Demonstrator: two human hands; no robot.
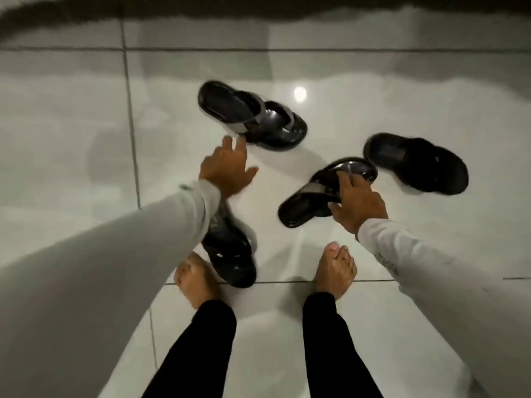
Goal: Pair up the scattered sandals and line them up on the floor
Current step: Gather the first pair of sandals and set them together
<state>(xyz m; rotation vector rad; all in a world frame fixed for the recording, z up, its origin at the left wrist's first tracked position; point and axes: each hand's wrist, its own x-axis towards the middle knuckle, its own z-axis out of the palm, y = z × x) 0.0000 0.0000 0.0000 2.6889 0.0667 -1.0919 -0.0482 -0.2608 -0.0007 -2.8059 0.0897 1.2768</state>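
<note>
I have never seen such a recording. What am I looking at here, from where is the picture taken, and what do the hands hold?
There is no machine: a person wears one camera on the head, and it looks down at their own arms, legs and bare feet. Four dark sandals lie scattered on the tiled floor. The right hand grips a strapped sandal. The left hand is open and reaches toward the far sandal, whose grey strap looks the same. A plain black sandal lies to the right, and a fourth sandal, partly hidden by the left sleeve, lies by the left foot.
</note>
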